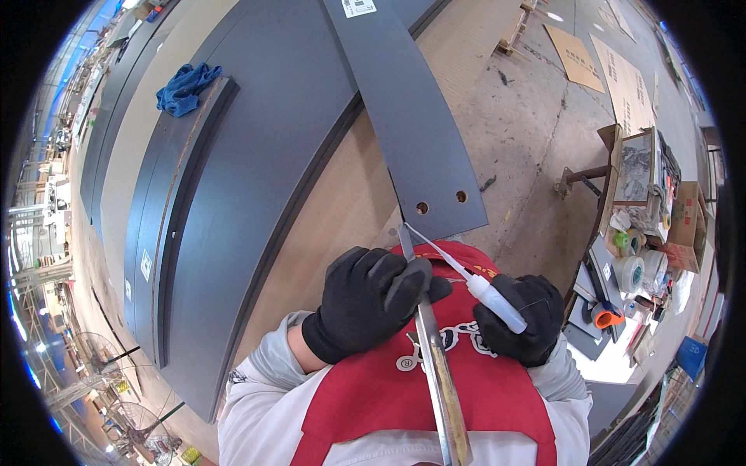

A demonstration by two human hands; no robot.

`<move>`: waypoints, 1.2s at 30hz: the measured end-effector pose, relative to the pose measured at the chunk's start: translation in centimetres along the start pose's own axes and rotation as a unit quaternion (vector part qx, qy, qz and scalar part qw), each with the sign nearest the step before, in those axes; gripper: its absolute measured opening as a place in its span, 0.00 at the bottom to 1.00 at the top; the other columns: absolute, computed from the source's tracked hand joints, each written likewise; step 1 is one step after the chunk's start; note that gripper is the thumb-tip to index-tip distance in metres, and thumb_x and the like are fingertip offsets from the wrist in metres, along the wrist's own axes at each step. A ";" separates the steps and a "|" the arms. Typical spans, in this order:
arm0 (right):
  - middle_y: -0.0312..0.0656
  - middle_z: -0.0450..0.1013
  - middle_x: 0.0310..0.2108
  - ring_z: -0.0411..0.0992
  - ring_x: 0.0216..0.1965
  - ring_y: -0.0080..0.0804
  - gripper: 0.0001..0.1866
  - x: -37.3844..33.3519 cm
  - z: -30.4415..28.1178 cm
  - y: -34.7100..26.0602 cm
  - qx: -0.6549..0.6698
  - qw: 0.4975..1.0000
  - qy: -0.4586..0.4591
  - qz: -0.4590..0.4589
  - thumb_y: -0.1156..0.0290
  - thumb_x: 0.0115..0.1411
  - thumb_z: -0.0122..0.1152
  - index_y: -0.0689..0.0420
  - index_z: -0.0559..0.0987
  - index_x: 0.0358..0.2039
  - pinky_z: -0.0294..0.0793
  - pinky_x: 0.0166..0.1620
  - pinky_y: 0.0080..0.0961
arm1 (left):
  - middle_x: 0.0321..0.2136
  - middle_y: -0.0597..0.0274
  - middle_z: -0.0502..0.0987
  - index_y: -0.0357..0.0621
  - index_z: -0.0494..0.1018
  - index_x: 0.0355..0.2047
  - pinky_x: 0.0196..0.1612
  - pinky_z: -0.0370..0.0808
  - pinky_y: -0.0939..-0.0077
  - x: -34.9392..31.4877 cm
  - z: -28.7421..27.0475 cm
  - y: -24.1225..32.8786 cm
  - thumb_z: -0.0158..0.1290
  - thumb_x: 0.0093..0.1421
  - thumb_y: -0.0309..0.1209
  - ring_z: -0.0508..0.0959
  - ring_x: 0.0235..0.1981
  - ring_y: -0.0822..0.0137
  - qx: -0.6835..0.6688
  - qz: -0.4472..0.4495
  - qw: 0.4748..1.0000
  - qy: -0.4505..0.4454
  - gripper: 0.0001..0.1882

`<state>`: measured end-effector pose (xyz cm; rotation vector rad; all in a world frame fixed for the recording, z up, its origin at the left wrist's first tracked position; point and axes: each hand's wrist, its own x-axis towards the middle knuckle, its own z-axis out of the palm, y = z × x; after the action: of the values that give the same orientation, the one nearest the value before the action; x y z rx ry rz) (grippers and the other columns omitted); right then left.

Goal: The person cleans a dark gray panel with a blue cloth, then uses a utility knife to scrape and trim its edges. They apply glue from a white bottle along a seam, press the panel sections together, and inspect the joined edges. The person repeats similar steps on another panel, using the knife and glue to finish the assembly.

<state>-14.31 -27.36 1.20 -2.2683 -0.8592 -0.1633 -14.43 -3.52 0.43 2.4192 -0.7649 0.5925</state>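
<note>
Both of my hands wear black gloves. My left hand (364,301) is closed around a long, narrow metal strip (437,373), which slants from the lower edge up to the near corner of a dark grey panel (412,124). In my right hand (528,317) is a small white squeeze bottle (497,301) with a long thin nozzle (439,252). The nozzle points up and left, its tip close to the strip's far end and the panel's corner; whether they touch I cannot tell. Two round holes show near that panel end.
Wide dark grey panels (264,155) lie to the left, with a narrower board (183,210) and a blue cloth (185,89) on top. At right, a cluttered bench holds tape rolls (629,273) and an orange-ended tool (607,314). Cardboard sheets (573,58) lie on the floor beyond.
</note>
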 end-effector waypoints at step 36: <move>0.49 0.73 0.44 0.75 0.43 0.35 0.21 1.3 2.8 0.9 0.354 0.904 0.117 0.211 0.81 0.53 0.61 0.63 0.71 0.48 0.75 0.46 0.28 | 0.18 0.66 0.73 0.45 0.70 0.35 0.20 0.68 0.74 -0.4 -1.0 0.0 0.67 0.43 0.38 0.73 0.16 0.68 -0.056 -0.004 0.998 -0.026 0.22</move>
<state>-13.09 -25.31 -0.91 -1.6419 -0.2170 0.0706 -14.96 -2.78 1.00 2.3418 -0.7884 0.4725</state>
